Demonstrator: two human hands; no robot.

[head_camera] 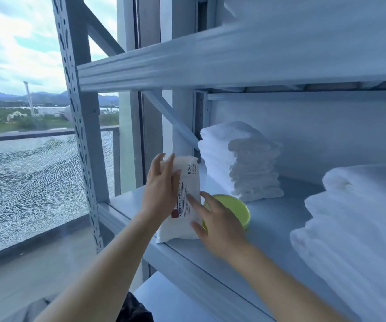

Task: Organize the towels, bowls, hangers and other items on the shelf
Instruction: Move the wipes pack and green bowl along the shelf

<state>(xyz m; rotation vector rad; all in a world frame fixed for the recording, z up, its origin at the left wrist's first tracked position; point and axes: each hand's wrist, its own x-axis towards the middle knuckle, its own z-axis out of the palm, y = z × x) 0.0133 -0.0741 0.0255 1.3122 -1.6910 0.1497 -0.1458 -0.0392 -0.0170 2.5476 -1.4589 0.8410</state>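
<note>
A: Bright?
B: Very. Cool daylight from the window at left, bluish cast throughout.
A: Shadows?
B: Soft, faint beneath the upper shelf beam.
A: Sharp?
B: Mid-frame only: print on the packet partly readable. Motion smear across the right hand and that beam. Washed-out towel stack at right, folds nearly lost. Wide-angle bowing along the shelf upright.
</note>
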